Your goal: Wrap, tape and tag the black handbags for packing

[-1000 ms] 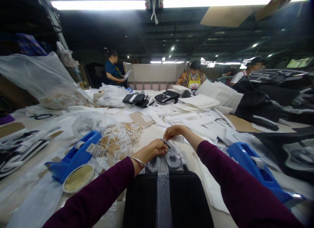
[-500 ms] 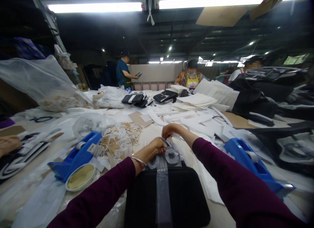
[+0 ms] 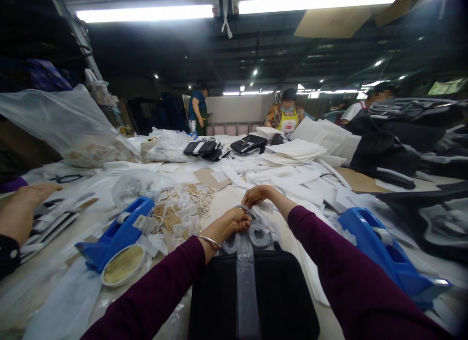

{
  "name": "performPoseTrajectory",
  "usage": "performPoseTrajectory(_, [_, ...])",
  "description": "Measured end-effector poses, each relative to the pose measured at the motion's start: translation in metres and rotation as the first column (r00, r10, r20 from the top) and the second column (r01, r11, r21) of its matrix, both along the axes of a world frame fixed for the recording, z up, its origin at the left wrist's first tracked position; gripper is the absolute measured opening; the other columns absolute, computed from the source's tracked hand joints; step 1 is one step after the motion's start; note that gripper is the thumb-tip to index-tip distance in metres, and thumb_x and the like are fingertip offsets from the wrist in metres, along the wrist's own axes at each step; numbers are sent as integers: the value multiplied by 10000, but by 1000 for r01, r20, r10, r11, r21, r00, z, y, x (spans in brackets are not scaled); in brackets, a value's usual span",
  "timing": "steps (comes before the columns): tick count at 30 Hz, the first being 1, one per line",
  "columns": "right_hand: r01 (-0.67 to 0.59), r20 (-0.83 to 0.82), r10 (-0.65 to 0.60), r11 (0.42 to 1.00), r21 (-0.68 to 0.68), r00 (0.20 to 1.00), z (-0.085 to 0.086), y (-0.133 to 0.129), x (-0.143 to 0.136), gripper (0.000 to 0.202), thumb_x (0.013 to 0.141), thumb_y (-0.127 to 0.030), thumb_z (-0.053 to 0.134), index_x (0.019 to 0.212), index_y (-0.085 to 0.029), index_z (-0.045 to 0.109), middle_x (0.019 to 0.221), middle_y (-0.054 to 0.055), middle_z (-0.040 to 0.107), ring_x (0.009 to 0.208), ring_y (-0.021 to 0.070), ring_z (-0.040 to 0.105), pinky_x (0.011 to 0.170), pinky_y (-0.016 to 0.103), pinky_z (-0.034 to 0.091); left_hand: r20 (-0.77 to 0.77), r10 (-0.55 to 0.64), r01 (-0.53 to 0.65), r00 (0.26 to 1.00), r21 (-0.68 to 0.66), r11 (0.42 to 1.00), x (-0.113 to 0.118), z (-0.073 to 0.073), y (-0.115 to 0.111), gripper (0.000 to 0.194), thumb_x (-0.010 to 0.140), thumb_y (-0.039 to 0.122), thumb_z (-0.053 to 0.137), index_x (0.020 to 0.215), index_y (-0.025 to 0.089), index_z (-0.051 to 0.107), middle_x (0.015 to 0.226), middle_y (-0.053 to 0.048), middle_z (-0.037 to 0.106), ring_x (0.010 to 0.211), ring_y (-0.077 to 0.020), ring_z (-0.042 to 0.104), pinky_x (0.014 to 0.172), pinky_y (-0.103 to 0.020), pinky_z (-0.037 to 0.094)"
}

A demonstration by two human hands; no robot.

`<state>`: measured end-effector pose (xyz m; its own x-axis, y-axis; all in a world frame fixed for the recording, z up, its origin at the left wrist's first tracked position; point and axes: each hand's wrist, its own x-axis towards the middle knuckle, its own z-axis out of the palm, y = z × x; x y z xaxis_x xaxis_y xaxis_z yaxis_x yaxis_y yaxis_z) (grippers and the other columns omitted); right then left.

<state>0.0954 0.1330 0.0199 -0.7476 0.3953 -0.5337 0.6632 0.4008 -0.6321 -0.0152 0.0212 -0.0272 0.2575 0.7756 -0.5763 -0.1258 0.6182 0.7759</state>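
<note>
A black bag (image 3: 285, 291) with rounded corners lies right in front of me, a strip of clear plastic (image 3: 245, 286) running down its middle. Rolled, plastic-wrapped coils (image 3: 259, 234) sit at its far edge. Just above them, my left hand (image 3: 234, 221), with a bangle at the wrist, is closed round a greyish plastic-wrapped strap. My right hand (image 3: 256, 196) pinches the same strap slightly farther off, its fingertips close to the left hand. Fingers partly hide the strap between the hands.
Blue tape dispensers (image 3: 117, 233) (image 3: 383, 255) stand on both sides. Left of my hands lie a round white tub (image 3: 123, 265) and a heap of tags with strings (image 3: 183, 208). A co-worker's hand (image 3: 31, 203) reaches in at far left. White sheets (image 3: 314, 140) and black bags (image 3: 248, 143) lie farther back.
Both my hands keep nearly the same grip on the strap. The co-worker's hand at left has reached farther in. The person standing at the back has turned and moved slightly right.
</note>
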Motion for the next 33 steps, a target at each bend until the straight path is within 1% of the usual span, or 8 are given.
performPoseTrajectory(7, [28,32,-30,998,62,999,4,3,1,223,613,-249,748,795,-133,691,595,-28,627,527,84,512,548,198,418,-254,-100,111,962,30,993,4,24,-7,210,851,92,492,648,143,473,533,52,434,391,-35,309,383,-155,257])
performPoseTrajectory(11, [20,106,-35,991,136,994,16,1,2,183,613,-231,754,734,-132,659,535,-44,556,516,88,486,537,212,401,-439,-101,187,893,156,970,3,40,-25,196,760,85,539,591,163,478,514,15,486,408,-86,408,425,-195,296])
performPoseTrajectory(14, [-5,156,-30,975,222,987,31,-6,0,200,596,-204,771,733,-128,647,521,-48,531,522,96,486,550,224,388,-560,26,183,828,315,931,4,47,-43,186,719,91,597,596,184,493,609,-3,526,609,-153,556,534,-216,372])
performPoseTrajectory(17, [-36,180,-16,959,280,984,45,-18,0,223,575,-189,786,745,-127,655,561,-25,567,579,122,522,586,242,391,-670,190,242,718,496,834,6,48,-58,161,713,81,596,619,189,522,845,-43,567,878,-205,581,703,-242,413])
performPoseTrajectory(21, [-55,189,6,966,252,982,53,-40,9,169,568,-216,784,650,-120,671,534,-13,573,579,129,521,572,242,382,-789,306,507,534,588,630,4,42,-63,96,734,103,567,676,172,601,935,-69,558,876,-207,561,782,-290,425])
performPoseTrajectory(24, [-14,139,-12,983,185,990,50,-58,25,117,613,-206,735,603,-109,671,484,-21,546,518,101,478,524,224,367,-757,333,519,562,636,570,1,37,-62,118,718,72,555,685,166,617,875,-56,553,875,-195,539,818,-300,428])
performPoseTrajectory(29, [145,-89,-144,989,-2,986,44,-76,51,170,723,-170,590,845,-101,686,658,12,642,586,111,562,557,212,453,-656,312,478,687,732,485,-1,36,-64,184,688,11,526,660,183,589,838,-33,572,954,-192,514,914,-307,387])
performPoseTrajectory(33, [263,-215,-288,955,-136,933,40,-80,61,146,653,-141,632,795,-108,630,697,39,662,667,152,634,649,264,527,-586,274,403,763,762,507,-2,36,-68,181,647,9,528,613,185,554,691,7,530,805,-172,514,812,-282,397])
